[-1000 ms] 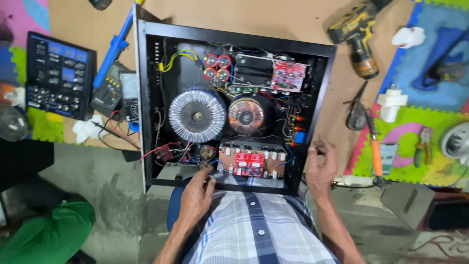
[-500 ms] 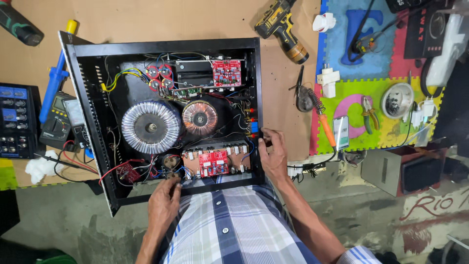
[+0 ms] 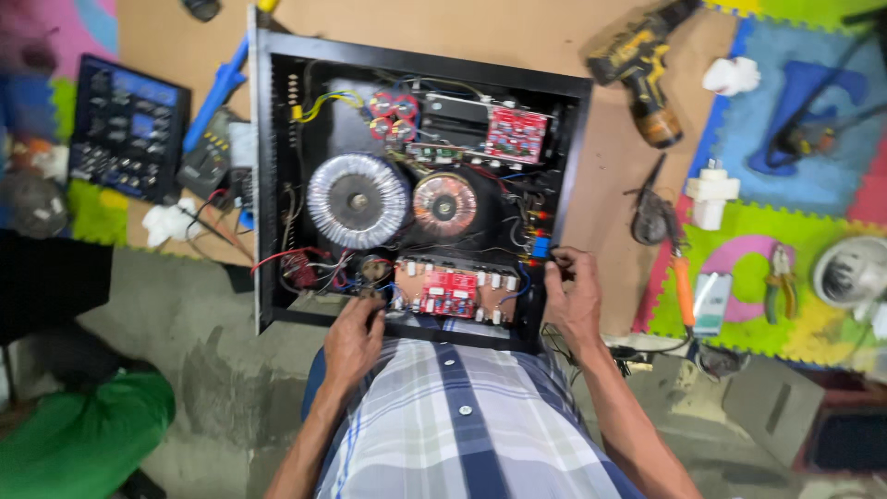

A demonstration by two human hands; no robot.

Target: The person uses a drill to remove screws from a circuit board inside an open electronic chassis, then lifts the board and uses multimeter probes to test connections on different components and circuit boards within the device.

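The left hand (image 3: 356,337) rests on the near edge of the big black metal box (image 3: 564,157), with its fingers curled down onto the small parts and wires inside; I cannot tell if it pinches anything. The right hand (image 3: 573,296) grips the near right corner of the box, fingers bent over the wall.

The box lies open on the floor, right in front of the person. Inside it sit a big silver ring coil (image 3: 358,200), a smaller copper ring coil (image 3: 443,205) just beside it, and a red board (image 3: 448,291) near the hands.

The box looks heavy, because of those coils. Its walls are hard and stiff, so the edges and corners are good places to hold. The wires and boards look easy to break, so they should not be pulled.

A yellow drill (image 3: 647,65) lies far right.
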